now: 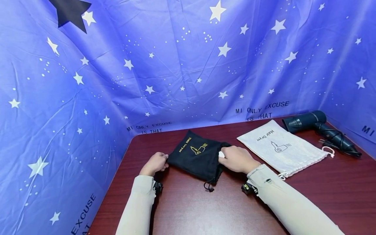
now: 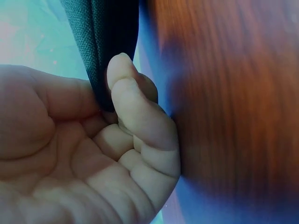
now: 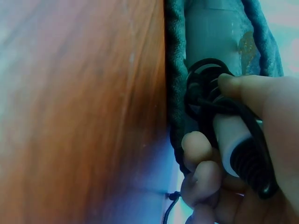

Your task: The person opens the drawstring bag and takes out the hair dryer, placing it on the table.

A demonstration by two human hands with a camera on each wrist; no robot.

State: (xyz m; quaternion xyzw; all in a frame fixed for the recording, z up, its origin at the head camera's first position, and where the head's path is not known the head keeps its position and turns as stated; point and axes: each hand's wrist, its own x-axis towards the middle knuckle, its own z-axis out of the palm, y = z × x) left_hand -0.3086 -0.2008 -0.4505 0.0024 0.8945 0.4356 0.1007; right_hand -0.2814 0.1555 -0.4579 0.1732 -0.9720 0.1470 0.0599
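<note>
A black drawstring bag point(image 1: 188, 161) with a yellow "Hair Dryer" print lies on the table. Its left corner is pinched between the thumb and fingers of my left hand point(image 1: 155, 163); the left wrist view shows the dark cloth point(image 2: 100, 42) there. At the bag's mouth, my right hand point(image 1: 238, 159) grips a white hair dryer point(image 3: 212, 37) by its handle, around which a black cord point(image 3: 205, 88) is wound. Most of that dryer is inside the bag and hidden in the head view. A black drawstring point(image 1: 209, 187) hangs from the near side of the mouth.
To the right, a white drawstring bag point(image 1: 264, 153) with a "Hair Dryer" print lies flat. Beyond it rests a black hair dryer point(image 1: 305, 120) with its cord around the handle. A blue star-patterned curtain point(image 1: 182, 65) borders the reddish-brown table point(image 1: 188, 209).
</note>
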